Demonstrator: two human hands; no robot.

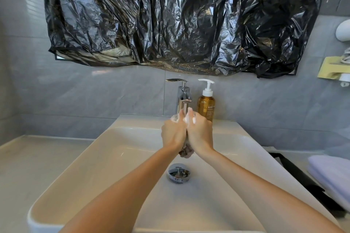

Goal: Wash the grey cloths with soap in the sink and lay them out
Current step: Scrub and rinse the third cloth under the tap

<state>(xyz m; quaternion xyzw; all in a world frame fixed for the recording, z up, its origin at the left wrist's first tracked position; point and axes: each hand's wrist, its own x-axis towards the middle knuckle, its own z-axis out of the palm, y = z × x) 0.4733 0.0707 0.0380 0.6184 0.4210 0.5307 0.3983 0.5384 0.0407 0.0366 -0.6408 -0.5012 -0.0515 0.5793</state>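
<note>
A crumpled black plastic sheet [180, 21] covers the wall above. Below it, the white sink [75, 157] is set in a pale surface [28, 157], with a folded pale towel [331, 172] lying at the surface's right edge. Over the back half of the basin, the left hand [173, 134] and right hand [199, 134] are pressed side by side, fingers curled round one grey cloth [186, 151]. Foam shows on the fingertips, and only a bunched tail of cloth hangs out below the wrists.

Soaked and soapy, the cloth is likely limp, heavier than when dry, and slippery, so it is best gripped in a bunched fistful. The amber soap bottle [206, 108] and chrome tap [183, 98] stand just behind the knuckles and could be knocked. The drain plug [179, 173] sits beneath. No other cloth is visible.
</note>
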